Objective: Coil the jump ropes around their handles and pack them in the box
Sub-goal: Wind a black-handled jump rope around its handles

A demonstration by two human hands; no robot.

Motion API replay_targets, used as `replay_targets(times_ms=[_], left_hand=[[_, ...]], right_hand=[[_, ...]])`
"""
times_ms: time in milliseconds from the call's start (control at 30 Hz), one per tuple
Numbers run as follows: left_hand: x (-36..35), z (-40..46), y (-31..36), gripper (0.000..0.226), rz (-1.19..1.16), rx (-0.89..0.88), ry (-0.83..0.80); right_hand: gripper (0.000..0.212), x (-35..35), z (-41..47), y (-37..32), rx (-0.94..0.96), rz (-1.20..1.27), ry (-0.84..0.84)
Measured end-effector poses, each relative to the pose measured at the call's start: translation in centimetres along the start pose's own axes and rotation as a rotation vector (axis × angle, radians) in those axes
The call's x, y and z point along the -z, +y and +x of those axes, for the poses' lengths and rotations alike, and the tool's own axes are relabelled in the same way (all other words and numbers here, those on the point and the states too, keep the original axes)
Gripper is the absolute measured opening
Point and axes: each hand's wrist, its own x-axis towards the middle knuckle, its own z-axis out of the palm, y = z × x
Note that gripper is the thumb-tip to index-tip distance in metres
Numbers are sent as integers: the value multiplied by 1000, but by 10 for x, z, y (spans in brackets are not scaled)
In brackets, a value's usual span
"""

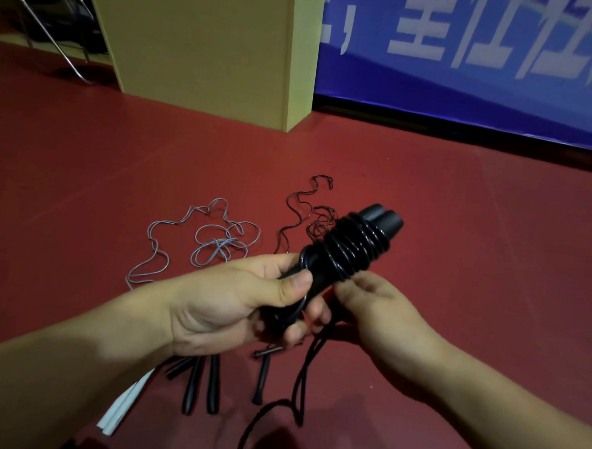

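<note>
My left hand grips the lower end of a pair of black jump-rope handles held side by side. Black cord is wound in several turns around them. My right hand pinches the cord just under the coil, and the loose tail hangs down to the floor. A grey jump rope lies tangled on the red floor beyond my left hand. A thin black rope lies loose next to it. The cardboard box stands at the back.
Several black handles lie on the floor below my hands, with white strips beside them. A blue banner runs along the back right. Metal chair legs stand at the back left.
</note>
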Motion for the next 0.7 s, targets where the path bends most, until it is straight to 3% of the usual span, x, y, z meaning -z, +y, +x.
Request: replay_targets(times_ms=[133,267,333,567,700], left_hand=[[-6,4,2,27,-285,-3,46],[-3,11,-3,4,19,9,357],[3,12,-5,10,244,-6,487],[19,15,-20,8,680,-4,584],[30,15,-22,14,929,87,636]], right_hand=[[16,-6,-7,8,30,-201,-89],[11,-5,-10,9,94,-477,-102],[11,-4,-12,9,172,-624,-113],[12,-3,-12,8,211,-766,-119],[21,-3,-11,6,216,-775,-72]])
